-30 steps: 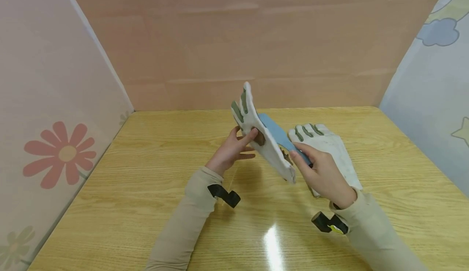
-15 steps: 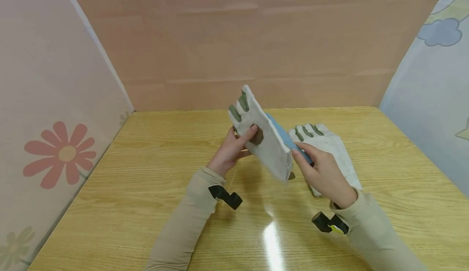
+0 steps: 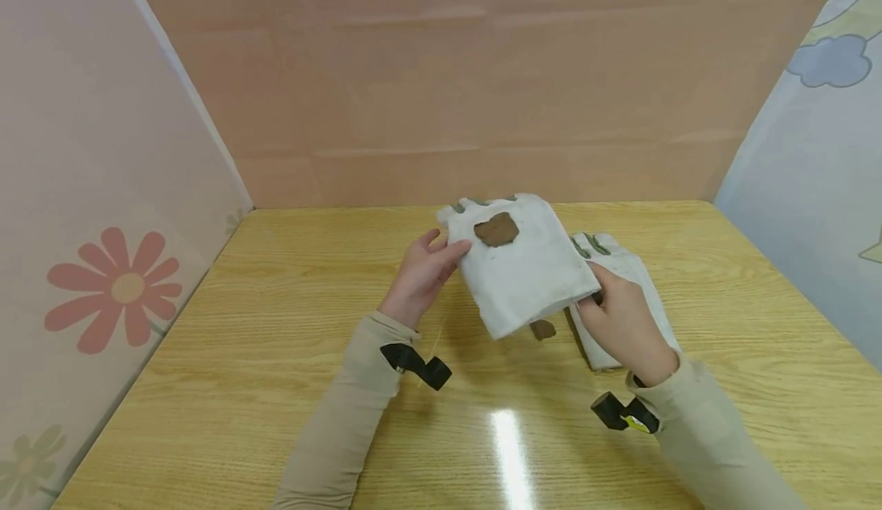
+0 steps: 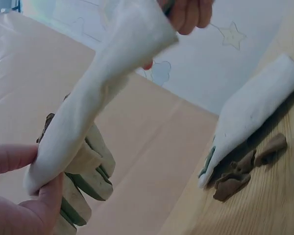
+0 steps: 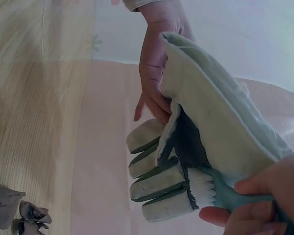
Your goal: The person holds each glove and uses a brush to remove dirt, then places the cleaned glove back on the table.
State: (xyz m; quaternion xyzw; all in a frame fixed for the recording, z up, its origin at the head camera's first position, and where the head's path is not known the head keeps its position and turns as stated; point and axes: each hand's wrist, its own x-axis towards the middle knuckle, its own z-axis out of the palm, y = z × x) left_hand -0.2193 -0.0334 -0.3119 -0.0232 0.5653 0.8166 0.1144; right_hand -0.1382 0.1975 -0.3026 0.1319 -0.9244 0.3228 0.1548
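Observation:
My left hand (image 3: 423,272) pinches the edge of a white work glove (image 3: 530,280) with green strips between its fingers, held up over the table. A flat brown clod (image 3: 498,229) sticks to the glove's upward face. With my right hand (image 3: 623,322) I grip a blue-handled brush (image 5: 230,198) under the glove. Its white bristles (image 5: 201,187) press against the glove's underside near the finger bases in the right wrist view; in the head view the glove hides most of it. Another white glove (image 4: 255,98) lies on the table behind my right hand.
Loose brown pieces (image 4: 235,181) lie on the wooden table (image 3: 310,326) beside the second glove, partly covered by the raised glove in the head view. A tan back wall (image 3: 386,96) and patterned side walls surround the table.
The raised glove has been tilted from nearly edge-on to broad side up, showing the brown clod. The brush has passed out of sight beneath it in the head view.

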